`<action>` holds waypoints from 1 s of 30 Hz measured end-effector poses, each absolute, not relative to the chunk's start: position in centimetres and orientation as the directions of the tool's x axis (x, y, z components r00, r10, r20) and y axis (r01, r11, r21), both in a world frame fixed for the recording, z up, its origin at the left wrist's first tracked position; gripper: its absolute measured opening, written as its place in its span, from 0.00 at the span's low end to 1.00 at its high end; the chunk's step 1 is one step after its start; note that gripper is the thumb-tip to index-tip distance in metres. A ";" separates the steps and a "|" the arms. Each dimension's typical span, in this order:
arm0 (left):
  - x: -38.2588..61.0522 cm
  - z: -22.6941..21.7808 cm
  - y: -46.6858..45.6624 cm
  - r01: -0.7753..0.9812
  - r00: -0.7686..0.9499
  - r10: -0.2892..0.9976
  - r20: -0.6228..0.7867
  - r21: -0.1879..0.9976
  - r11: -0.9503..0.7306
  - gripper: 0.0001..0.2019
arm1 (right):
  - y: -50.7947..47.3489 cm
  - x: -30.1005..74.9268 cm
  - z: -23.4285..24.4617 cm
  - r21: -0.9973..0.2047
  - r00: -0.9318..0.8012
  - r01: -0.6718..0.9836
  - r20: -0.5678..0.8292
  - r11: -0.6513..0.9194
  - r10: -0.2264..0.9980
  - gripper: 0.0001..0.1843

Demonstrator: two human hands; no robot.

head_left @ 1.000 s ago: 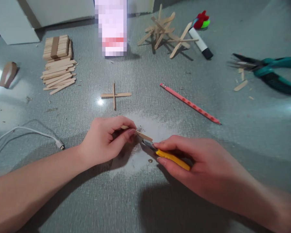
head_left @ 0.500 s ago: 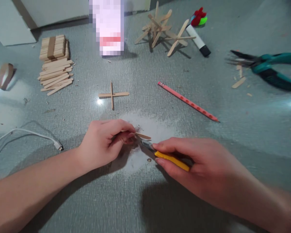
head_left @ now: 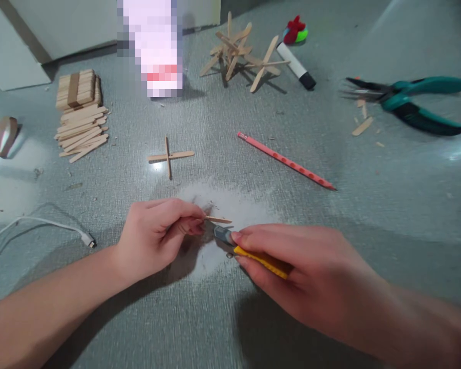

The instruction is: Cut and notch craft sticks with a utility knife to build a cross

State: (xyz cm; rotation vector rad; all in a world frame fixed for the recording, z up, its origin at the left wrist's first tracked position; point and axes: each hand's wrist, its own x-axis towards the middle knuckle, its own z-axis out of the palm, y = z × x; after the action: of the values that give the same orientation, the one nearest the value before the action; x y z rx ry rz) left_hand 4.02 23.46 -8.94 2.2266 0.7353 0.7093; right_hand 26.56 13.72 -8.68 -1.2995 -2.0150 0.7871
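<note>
Between the fingertips of my left hand (head_left: 157, 238) is a wooden craft stick (head_left: 221, 220), its free end pointing right. My right hand (head_left: 303, 277) is closed around a yellow utility knife (head_left: 263, 261), whose grey front end points up and left at the stick. The blade tip is close to my left fingertips; whether it touches the wood I cannot tell. Pale dust (head_left: 234, 202) covers the surface under and behind both hands. Beyond my left hand lies a cross of two craft sticks (head_left: 180, 155).
A pink pencil (head_left: 292, 164) lies ahead of my right hand. Farther right are teal-handled pliers (head_left: 422, 100) and wood scraps (head_left: 363, 126). Craft sticks (head_left: 82, 133) are piled at left, near a white cable (head_left: 57, 223). Joined sticks (head_left: 234, 48) and a white marker (head_left: 295, 65) stand behind.
The view has shifted, so most things sit farther left. The craft stick has turned to show more of its narrow edge. Both hands keep their grips.
</note>
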 end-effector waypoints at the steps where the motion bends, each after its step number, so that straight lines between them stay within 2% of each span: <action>1: 4.1 -8.9 23.4 0.300 0.690 0.669 0.276 0.733 -0.611 0.07 | 13.7 26.6 -8.7 -0.752 -0.329 0.568 0.165 0.334 0.930 0.12; 12: 3.9 -8.5 22.8 0.330 0.677 0.677 0.290 0.702 -0.631 0.09 | 13.6 26.7 -8.8 -0.790 -0.330 0.527 0.151 0.315 0.932 0.11; 17: 4.0 -8.4 22.8 0.311 0.683 0.658 0.319 0.687 -0.656 0.10 | 13.6 26.6 -9.0 -0.767 -0.318 0.541 0.193 0.345 0.928 0.11; 19: 3.8 -8.5 22.8 0.295 0.676 0.652 0.344 0.685 -0.666 0.14 | 13.5 26.6 -9.2 -0.722 -0.313 0.572 0.246 0.389 0.917 0.11; 22: 3.2 -8.5 22.9 0.258 0.684 0.596 0.420 0.625 -0.737 0.16 | 13.2 26.7 -9.5 -0.559 -0.335 0.674 0.350 0.482 0.875 0.11; 25: 2.6 -8.2 22.9 0.193 0.709 0.482 0.515 0.516 -0.835 0.11 | 12.8 26.8 -9.8 -0.411 -0.387 0.729 0.413 0.548 0.824 0.11; 30: 2.7 -7.9 23.0 0.103 0.697 0.380 0.609 0.439 -0.893 0.04 | 12.5 26.9 -10.0 -0.333 -0.407 0.741 0.469 0.583 0.784 0.11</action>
State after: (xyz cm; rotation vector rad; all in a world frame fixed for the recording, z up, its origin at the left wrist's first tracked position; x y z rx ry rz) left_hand 2.71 23.04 -7.89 2.5352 0.3765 1.0279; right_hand 26.88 12.49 -10.01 -1.2086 -2.2248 0.0955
